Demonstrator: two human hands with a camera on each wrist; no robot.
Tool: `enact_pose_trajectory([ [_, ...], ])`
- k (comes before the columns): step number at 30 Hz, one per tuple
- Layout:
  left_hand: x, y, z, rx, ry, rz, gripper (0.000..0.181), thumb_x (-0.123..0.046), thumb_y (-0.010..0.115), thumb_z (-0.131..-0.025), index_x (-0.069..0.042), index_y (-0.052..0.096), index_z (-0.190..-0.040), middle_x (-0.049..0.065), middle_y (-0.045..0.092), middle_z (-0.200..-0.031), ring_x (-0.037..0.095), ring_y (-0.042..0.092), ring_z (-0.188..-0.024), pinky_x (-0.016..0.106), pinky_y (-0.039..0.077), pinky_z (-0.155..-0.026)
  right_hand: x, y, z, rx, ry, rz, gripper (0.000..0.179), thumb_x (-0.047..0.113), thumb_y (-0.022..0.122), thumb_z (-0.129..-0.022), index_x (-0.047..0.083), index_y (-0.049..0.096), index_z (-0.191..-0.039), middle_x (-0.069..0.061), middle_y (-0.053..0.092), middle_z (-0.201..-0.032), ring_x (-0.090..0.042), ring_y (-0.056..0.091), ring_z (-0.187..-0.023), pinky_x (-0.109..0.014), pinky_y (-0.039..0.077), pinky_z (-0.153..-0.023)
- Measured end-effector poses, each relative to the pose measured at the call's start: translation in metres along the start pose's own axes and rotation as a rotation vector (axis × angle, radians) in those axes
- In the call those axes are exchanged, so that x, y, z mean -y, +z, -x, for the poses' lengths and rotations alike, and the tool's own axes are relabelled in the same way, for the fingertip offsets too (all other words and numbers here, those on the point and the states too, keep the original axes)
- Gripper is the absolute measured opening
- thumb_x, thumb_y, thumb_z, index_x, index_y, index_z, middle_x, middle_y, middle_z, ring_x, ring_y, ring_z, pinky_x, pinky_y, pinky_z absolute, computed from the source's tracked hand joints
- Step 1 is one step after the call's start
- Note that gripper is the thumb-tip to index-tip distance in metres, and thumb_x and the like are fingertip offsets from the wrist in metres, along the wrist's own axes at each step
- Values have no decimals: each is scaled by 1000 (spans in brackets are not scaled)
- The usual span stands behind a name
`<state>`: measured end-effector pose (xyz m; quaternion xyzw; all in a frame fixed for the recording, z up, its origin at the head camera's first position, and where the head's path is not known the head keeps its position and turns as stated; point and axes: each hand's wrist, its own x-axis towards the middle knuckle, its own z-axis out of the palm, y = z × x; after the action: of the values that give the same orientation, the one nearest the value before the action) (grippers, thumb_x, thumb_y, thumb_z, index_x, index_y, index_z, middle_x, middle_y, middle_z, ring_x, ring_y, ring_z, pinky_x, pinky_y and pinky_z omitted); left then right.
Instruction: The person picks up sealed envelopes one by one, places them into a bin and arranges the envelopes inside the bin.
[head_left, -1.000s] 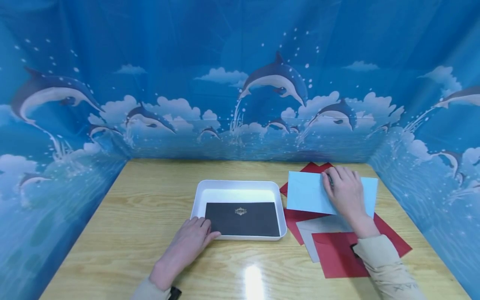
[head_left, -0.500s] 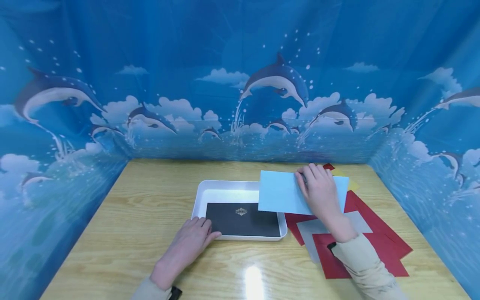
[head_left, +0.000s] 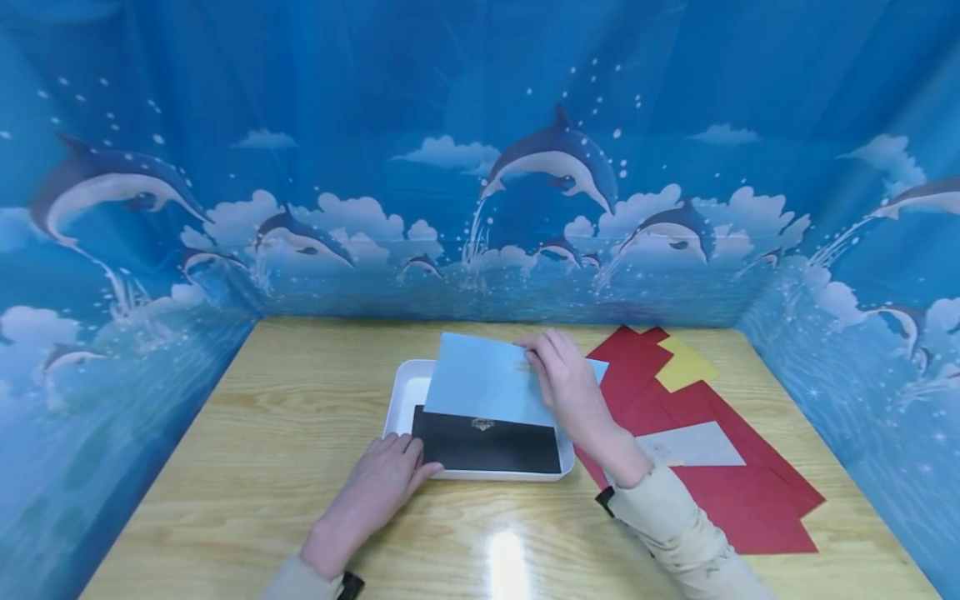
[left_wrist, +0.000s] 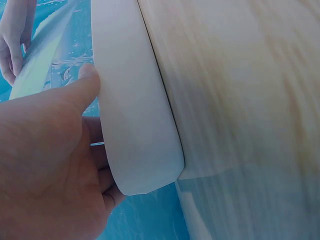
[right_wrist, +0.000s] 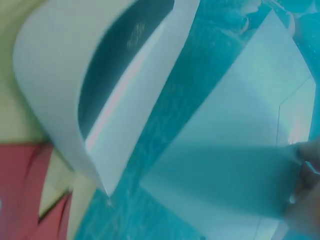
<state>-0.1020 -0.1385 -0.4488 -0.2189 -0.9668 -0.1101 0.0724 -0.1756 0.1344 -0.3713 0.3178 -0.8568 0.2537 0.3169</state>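
Observation:
My left hand (head_left: 375,487) grips the near left corner of a shallow white tray (head_left: 403,385). In the left wrist view its thumb lies at the rim of the tray wall (left_wrist: 132,110), with the other fingers partly hidden behind. A black envelope (head_left: 487,450) with a small gold emblem lies flat in the tray. Pinched by its far edge in my right hand (head_left: 566,387), a light blue envelope (head_left: 480,379) hangs tilted over the tray and covers the upper part of the black one. The right wrist view shows flap lines on the light blue envelope (right_wrist: 215,125), beside the tray (right_wrist: 55,65).
Right of the tray, several red envelopes (head_left: 750,517) overlap in a loose pile. Among them lie a pale grey-white envelope (head_left: 705,446) and a yellow one (head_left: 686,367). A blue dolphin-print curtain (head_left: 480,275) borders the wooden table (head_left: 300,400) at the back and sides.
My right hand has carried the light blue envelope leftward from above the pile to over the tray, uncovering the yellow envelope. The left hand has stayed at the tray corner.

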Motion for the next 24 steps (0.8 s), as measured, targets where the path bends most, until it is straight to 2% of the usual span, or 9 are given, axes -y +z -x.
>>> enact_pose_trajectory([
  [4, 0, -1, -1, 12, -13, 11, 34, -43, 61, -100, -11, 62, -89, -2, 54, -80, 16, 48, -77, 38, 47, -79, 5, 15, 4, 63, -13, -46, 28, -6, 68, -92, 4, 64, -118, -9, 63, -105, -21, 62, -96, -35, 55, -84],
  [9, -1, -2, -1, 24, -29, 18, 34, -43, 61, -100, -11, 60, -89, -1, 54, -80, 17, 48, -77, 37, 46, -76, 8, 33, 13, 163, 0, -41, 37, -14, 61, -93, 5, 62, -125, -8, 62, -107, -21, 60, -99, -34, 54, -85],
  [15, -1, -2, 0, 1, -7, 11, 33, -42, 61, -100, -12, 59, -88, -1, 53, -81, 17, 49, -78, 37, 46, -77, 6, 46, 19, 291, -7, -5, 59, -24, 63, -81, 8, 60, -131, -6, 63, -115, -22, 60, -107, -34, 53, -93],
  [19, 0, -1, 1, -31, 26, -1, 32, -41, 62, -99, -12, 59, -87, -3, 50, -79, 14, 46, -75, 35, 45, -75, 4, 50, 21, 379, 6, 20, 55, -20, 64, -83, 12, 63, -129, -3, 65, -114, -20, 62, -108, -35, 53, -95],
  [24, 0, -2, 2, -20, 32, 0, 33, -41, 62, -99, -10, 58, -87, -2, 50, -79, 15, 45, -76, 36, 45, -76, 0, 54, 30, 463, 16, 64, 48, -17, 63, -88, 12, 66, -127, -3, 64, -107, -21, 62, -98, -34, 54, -82],
])
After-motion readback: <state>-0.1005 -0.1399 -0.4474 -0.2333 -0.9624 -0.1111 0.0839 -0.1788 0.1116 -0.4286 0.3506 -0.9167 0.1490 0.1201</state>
